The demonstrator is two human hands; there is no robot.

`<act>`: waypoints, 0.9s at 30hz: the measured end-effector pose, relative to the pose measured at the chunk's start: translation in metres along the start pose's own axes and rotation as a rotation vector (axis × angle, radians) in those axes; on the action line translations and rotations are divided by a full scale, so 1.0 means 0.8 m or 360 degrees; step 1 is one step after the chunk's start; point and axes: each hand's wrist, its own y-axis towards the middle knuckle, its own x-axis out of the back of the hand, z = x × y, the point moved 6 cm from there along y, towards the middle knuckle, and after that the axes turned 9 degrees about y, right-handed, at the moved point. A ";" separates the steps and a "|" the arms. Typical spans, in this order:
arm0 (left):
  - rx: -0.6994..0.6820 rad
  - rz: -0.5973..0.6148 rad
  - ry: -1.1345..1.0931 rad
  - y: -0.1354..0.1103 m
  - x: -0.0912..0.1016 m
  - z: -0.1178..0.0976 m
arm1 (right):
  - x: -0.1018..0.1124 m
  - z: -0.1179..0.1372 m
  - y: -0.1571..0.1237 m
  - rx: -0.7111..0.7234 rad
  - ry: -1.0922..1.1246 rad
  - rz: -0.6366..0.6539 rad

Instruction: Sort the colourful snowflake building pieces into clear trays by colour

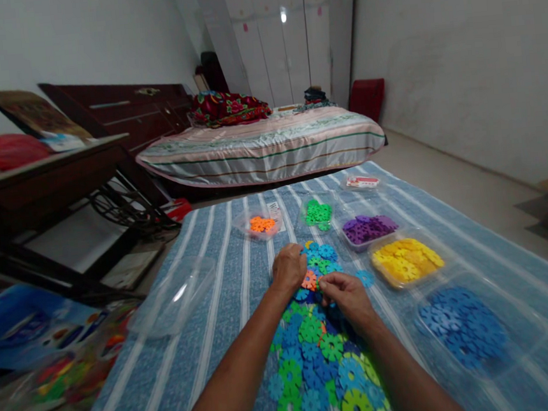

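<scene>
My two forearms come in from the near edge and angle toward each other over the long heap of notched plastic discs [310, 349], which lies down the middle of the striped blue cloth [221, 312]. My left hand [289, 265] is at the left side of the heap's far part, back upward, wrist slightly bent, fingers curled down toward the discs; their tips are hidden, so I cannot tell whether that grip has hold of anything. My right hand [348, 296] reaches in from the other side, turned inward, thumb and forefinger drawn close together and the other fingers folded beneath. Its tips are right beside an orange disc [309, 280] lying between my hands, but I cannot tell whether they pinch a piece. Just beyond my right hand is a loose light-blue disc [365, 279], and farther right is the tub of yellow discs [406, 260].
</scene>
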 end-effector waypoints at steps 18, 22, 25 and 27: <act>0.0558 0.0266 -0.0102 0.060 -0.024 0.060 | -0.001 0.003 0.000 0.0012 -0.0002 -0.0023; 0.0598 0.0162 -0.0238 0.054 -0.016 0.074 | -0.002 0.004 0.000 0.0018 0.0011 -0.0011; 0.0629 0.0097 -0.0366 0.053 -0.002 0.083 | -0.002 0.004 0.000 0.0013 0.0006 -0.0017; 0.0621 0.0093 -0.0484 0.052 0.007 0.079 | -0.003 0.004 0.000 0.0008 -0.0001 -0.0017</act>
